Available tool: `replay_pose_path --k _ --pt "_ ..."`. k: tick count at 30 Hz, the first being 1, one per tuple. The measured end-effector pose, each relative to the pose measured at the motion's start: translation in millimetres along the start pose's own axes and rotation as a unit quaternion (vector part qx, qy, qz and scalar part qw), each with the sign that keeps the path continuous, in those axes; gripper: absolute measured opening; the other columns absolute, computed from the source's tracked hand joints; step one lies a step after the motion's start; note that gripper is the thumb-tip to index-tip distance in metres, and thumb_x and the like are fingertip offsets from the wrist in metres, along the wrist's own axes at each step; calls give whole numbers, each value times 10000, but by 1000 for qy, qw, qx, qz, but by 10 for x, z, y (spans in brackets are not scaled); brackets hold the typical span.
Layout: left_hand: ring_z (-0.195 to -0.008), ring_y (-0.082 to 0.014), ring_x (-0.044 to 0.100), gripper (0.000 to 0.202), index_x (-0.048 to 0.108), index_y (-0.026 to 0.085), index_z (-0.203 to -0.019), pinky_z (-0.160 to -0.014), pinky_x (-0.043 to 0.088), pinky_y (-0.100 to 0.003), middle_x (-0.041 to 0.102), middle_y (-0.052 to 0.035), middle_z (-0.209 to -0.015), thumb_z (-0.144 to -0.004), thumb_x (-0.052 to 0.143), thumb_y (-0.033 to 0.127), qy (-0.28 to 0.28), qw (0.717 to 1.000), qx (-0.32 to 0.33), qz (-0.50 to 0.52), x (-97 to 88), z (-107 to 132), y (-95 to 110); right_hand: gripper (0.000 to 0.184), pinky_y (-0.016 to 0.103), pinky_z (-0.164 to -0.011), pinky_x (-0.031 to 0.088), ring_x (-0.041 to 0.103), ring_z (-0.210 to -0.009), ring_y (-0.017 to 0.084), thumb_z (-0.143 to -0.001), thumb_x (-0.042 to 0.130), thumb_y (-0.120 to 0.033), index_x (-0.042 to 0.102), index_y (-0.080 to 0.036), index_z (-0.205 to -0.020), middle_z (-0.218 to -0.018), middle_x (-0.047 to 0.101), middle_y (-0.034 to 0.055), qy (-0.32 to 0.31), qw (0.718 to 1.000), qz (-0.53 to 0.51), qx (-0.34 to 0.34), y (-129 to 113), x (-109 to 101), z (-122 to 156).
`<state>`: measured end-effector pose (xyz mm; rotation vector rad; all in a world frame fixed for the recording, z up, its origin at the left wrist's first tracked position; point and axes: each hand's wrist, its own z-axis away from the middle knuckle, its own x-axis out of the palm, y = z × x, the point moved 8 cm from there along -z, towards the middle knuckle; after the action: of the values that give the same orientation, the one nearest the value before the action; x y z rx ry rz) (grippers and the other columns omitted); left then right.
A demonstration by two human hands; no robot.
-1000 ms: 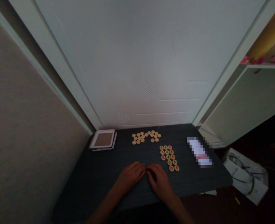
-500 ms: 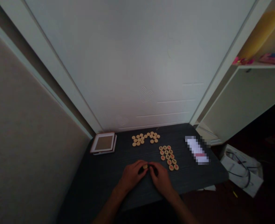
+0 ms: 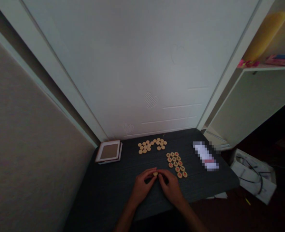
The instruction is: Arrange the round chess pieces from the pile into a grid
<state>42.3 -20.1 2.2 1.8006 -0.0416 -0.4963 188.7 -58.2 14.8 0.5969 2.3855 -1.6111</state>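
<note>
A round wooden Chinese chess piece [image 3: 155, 174] is pinched between the thumb and fingers of my left hand [image 3: 143, 184], just above the front part of the table. From the other side, my right hand [image 3: 170, 185] meets it, fingers curled and tips at the piece's right edge. The piece's marking is too small to read. To the right of my hands lie several face-up pieces [image 3: 175, 164] with red or dark characters, set out in slanting columns. Farther back, two joined clusters of pieces [image 3: 145, 147] show plain tops.
The dark table [image 3: 103, 187] stands against a white panel [image 3: 142, 64] with heart patterns. At the table's left back sits a stacked pair of frame-like boxes [image 3: 109, 151]. A blurred white item [image 3: 206, 156] lies at right. On the floor, a white box [image 3: 253, 177] holds cables.
Both hands have come closer together around the piece, which shifted slightly right in view. The camera view has moved a little. The laid-out pieces keep their arrangement.
</note>
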Motion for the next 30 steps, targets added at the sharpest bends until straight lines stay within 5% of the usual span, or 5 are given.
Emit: replay_pose_path --k 10,30 --pt "-948 -220 762 203 742 258 -1048 -889 625 -341 797 -18 -1026 -923 653 390 11 998 -57 8 -15 24 -82 206 312 -818 582 711 -907 198 -967 572 -267 698 -261 -1130 -1010 738 44 -30 999 -9 21 35 59 13" --pt "-855 -190 743 138 721 228 -995 -825 593 -281 786 -21 -941 -882 692 301 -14 998 -57 -15 22 22 3 177 287 -768 548 702 -859 205 -970 599 -352 714 -229 -1023 -937 739 54 -14 997 -14 69 159 30 43"
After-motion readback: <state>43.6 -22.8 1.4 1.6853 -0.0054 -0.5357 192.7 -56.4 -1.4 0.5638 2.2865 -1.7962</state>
